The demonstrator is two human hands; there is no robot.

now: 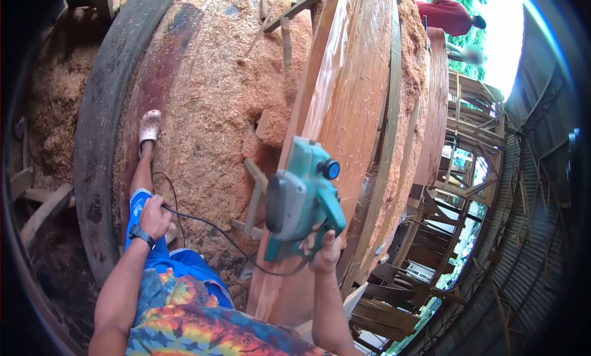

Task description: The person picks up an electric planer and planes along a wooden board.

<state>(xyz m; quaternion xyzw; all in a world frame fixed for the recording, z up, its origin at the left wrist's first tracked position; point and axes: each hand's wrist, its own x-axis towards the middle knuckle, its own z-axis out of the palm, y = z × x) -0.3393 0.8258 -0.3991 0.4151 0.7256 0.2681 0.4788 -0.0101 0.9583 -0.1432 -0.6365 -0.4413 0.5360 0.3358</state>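
Note:
My right hand (323,248) is closed around the rear handle of a teal electric planer (303,186). The planer rests on a long reddish-brown wooden plank (363,85), near the edge nearer my legs; its underside is hidden. My left hand (156,217), with a dark watch on the wrist, is closed on the planer's black power cord (212,225) above my blue shorts. From that hand the cord loops across to the back of the planer.
Shavings (215,116) cover the ground around my foot (149,127). Beside them lies a long curved dark timber (117,66). Wooden supports (255,186) stand by the plank. A person in red (446,16) is at the upper right, near stacked timber frames.

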